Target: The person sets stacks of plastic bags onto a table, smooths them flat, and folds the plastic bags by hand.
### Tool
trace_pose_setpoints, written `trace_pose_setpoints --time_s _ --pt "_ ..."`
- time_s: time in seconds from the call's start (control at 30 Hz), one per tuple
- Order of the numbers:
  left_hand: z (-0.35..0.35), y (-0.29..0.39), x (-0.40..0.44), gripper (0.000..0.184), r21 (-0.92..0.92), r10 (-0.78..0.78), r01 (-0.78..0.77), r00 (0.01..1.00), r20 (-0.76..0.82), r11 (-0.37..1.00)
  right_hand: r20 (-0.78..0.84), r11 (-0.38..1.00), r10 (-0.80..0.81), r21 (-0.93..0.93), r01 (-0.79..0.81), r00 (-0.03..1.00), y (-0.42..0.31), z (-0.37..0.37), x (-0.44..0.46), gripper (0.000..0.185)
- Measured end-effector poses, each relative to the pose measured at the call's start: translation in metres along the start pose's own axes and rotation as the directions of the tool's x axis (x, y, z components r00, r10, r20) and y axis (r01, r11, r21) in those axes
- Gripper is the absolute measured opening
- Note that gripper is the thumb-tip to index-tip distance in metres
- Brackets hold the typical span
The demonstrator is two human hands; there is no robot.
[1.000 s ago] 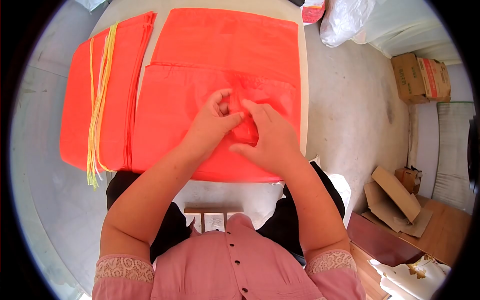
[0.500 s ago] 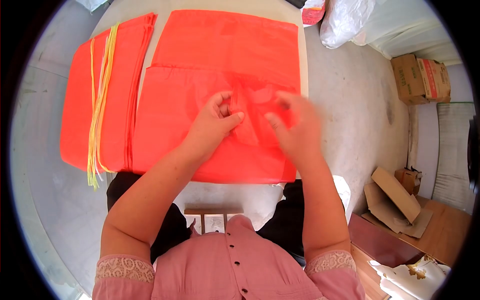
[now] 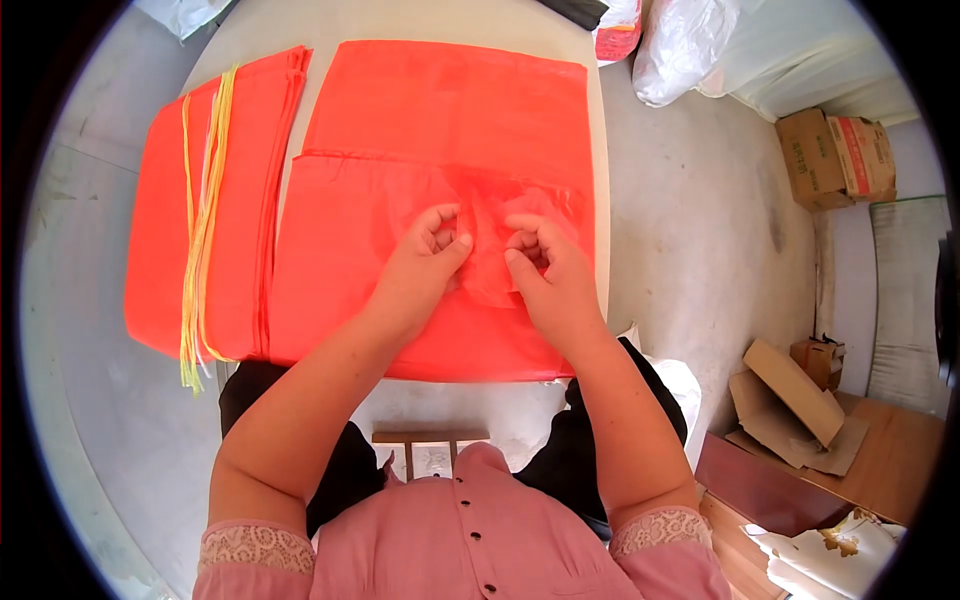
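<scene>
A thin red sheet, somewhat see-through, lies over the near half of a red stack and is bunched up between my hands. My left hand pinches a raised fold of it between thumb and fingers. Just to the right, my right hand has its fingers curled and its thumb close to the fingertips, at the other side of the same bunched part. The exact grip points are partly hidden by the fingers. Behind the sheet lies another flat red piece.
To the left lies a folded red stack with yellow and white strings across it. The pale table shows at its edges. On the floor at right are cardboard boxes, an opened carton and a white plastic bag.
My right hand, blurred and farther right before, has moved left towards my left hand, and its fingers have closed in. The left hand keeps its pinch. The whole view has shifted slightly.
</scene>
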State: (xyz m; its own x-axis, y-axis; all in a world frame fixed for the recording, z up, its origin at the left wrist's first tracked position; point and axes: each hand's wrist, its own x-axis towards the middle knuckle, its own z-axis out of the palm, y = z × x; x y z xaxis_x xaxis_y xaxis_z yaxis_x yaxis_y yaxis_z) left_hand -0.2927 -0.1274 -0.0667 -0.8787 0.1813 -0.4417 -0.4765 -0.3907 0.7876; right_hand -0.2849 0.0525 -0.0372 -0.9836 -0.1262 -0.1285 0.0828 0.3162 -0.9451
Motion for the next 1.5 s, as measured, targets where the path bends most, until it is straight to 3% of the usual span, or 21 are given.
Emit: trace_pose_setpoints --time_s 0.23,0.53,0.63,0.73,0.83,0.93,1.03,1.07,1.13,1.23,1.33,1.43,1.5 --pt "-0.002 -0.002 0.003 0.041 -0.029 -0.001 0.001 1.0 -0.013 1.0 0.008 0.996 -0.066 -0.055 0.066 0.998 0.011 -0.001 0.001 0.03" --pt "0.003 0.003 -0.002 0.05 0.001 0.03 -0.03 0.999 0.033 1.0 -0.006 1.0 0.022 -0.001 -0.022 1.0 0.002 -0.002 0.001 0.028" --pt "-0.002 0.002 -0.001 0.05 0.054 0.033 -0.036 0.998 0.051 0.998 0.079 0.984 -0.092 -0.145 0.103 0.993 0.003 -0.005 0.0 0.037" --pt "0.004 0.007 -0.005 0.049 -0.009 0.038 -0.037 0.998 0.046 0.999 0.152 0.827 -0.309 -0.445 0.344 0.939 -0.003 -0.006 -0.006 0.052" --pt "0.003 0.007 -0.004 0.048 0.0 0.048 -0.048 0.998 0.046 0.999 0.198 0.793 -0.296 -0.494 0.356 0.935 -0.006 -0.005 -0.009 0.062" --pt "0.0 0.0 0.002 0.049 -0.02 0.067 -0.066 0.996 0.062 0.998 0.124 0.957 -0.062 -0.273 0.094 0.99 -0.007 -0.01 -0.01 0.057" --pt "0.003 0.005 -0.003 0.051 0.043 0.044 -0.046 0.998 0.037 0.998 -0.13 0.88 -0.093 -0.474 0.02 0.987 -0.003 -0.026 0.002 0.048" --pt "0.003 0.005 -0.002 0.052 0.055 0.043 -0.045 0.999 0.032 0.997 -0.193 0.859 -0.273 -0.49 0.149 0.943 0.001 -0.033 0.008 0.045" --pt "0.001 0.003 -0.001 0.054 0.077 0.041 -0.043 0.999 0.02 0.996 -0.295 0.747 -0.594 -0.546 0.378 0.748 0.011 -0.044 0.015 0.039" --pt "0.003 0.004 -0.002 0.058 0.073 0.04 -0.041 0.999 0.02 0.996 -0.102 0.653 -0.625 -0.612 0.446 0.774 0.016 -0.047 0.007 0.042" --pt "-0.002 -0.001 0.001 0.058 0.026 0.057 -0.059 0.997 0.056 0.998 0.065 0.758 -0.441 -0.507 0.41 0.895 0.0 -0.013 -0.004 0.045" --pt "0.005 0.007 -0.004 0.056 0.068 0.059 -0.059 0.998 -0.003 0.996 0.071 0.81 -0.382 -0.455 0.371 0.922 0.01 0.003 -0.007 0.042" --pt "0.0 0.004 -0.001 0.055 0.089 0.033 -0.032 0.999 -0.009 0.996 0.034 0.913 -0.233 -0.337 0.231 0.972 0.006 0.002 -0.007 0.04"
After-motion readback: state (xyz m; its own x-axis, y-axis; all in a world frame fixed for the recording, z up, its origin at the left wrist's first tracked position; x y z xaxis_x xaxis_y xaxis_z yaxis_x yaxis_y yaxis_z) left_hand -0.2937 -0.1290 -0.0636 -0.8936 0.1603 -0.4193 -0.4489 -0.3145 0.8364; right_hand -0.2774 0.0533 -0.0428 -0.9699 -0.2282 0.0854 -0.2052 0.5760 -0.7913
